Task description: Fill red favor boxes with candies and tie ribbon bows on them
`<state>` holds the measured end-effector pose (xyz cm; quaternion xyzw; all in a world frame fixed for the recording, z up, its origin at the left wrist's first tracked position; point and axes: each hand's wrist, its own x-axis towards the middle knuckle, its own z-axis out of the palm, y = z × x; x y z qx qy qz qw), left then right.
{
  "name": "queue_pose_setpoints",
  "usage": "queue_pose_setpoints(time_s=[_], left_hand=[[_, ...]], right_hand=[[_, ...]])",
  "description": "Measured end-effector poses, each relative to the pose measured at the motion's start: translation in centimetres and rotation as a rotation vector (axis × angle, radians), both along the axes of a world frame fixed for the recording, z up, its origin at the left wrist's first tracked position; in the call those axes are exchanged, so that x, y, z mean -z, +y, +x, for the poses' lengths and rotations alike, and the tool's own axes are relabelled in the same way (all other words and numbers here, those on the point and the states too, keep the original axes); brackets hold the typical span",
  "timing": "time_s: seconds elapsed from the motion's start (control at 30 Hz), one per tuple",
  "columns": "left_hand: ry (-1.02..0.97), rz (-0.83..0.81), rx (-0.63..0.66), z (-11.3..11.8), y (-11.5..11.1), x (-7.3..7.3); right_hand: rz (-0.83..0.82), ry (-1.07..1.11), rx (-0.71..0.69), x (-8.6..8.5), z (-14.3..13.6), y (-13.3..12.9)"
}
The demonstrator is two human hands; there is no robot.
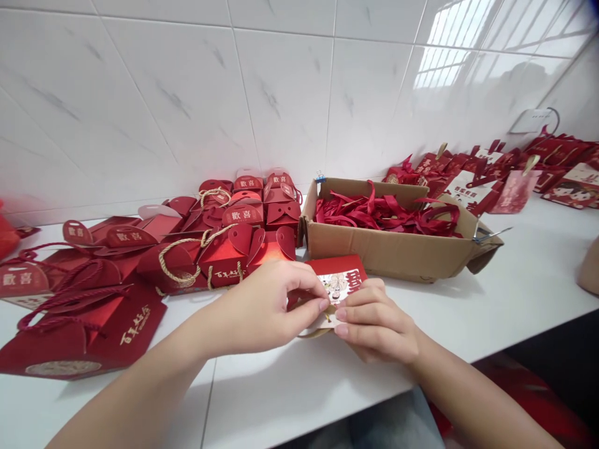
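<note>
A small red and white printed box (pixel 337 282) is between my hands, just in front of the cardboard box. My left hand (pixel 276 305) is closed, its thumb and index finger pinched at the gold ribbon (pixel 314 334) on the near side of the printed box. My right hand (pixel 379 321) has its fingers curled together against the printed box's right side, holding it. Part of the gold ribbon loops out below my left fingertips. The spot where the fingertips meet is partly hidden.
An open cardboard box (pixel 384 252) full of dark red ribbons (pixel 360 212) stands behind my hands. Red gift boxes with rope handles (pixel 135 312) crowd the left. More red boxes and bags (pixel 472 187) lie at the back right, along the tiled wall (pixel 290 93).
</note>
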<state>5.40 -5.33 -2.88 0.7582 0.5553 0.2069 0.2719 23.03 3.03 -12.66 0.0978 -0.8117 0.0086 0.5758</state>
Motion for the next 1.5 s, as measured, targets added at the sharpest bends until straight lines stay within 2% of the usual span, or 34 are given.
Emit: queue_pose_setpoints(time_s=[0.17,0.43,0.67,0.83,1.0,1.23,1.5], left_hand=[[-0.044,-0.003,0.016,-0.2,-0.1,0.2],[0.06,-0.004,0.128,-0.4,0.1,0.1],[0.094,0.01,0.17,-0.3,0.0,0.0],[0.115,0.032,0.141,-0.1,-0.1,0.1],[0.185,0.125,0.074,0.4,-0.8,0.6],[0.296,0.278,-0.023,1.6,-2.1,1.3],[0.121,0.146,-0.058,0.3,-1.1,0.7]], right_hand=[[-0.004,-0.028,0.026,-0.1,0.1,-0.2],[0.024,-0.025,-0.007,-0.3,0.1,-0.2],[0.026,-0.027,-0.02,-0.2,0.0,-0.3],[0.011,-0.033,-0.016,0.0,-0.1,-0.2],[-0.051,-0.026,0.028,0.0,-0.2,-0.3],[-0.039,-0.048,0.057,-0.1,-0.2,-0.4],[-0.055,0.026,0.034,0.6,-0.6,0.2]])
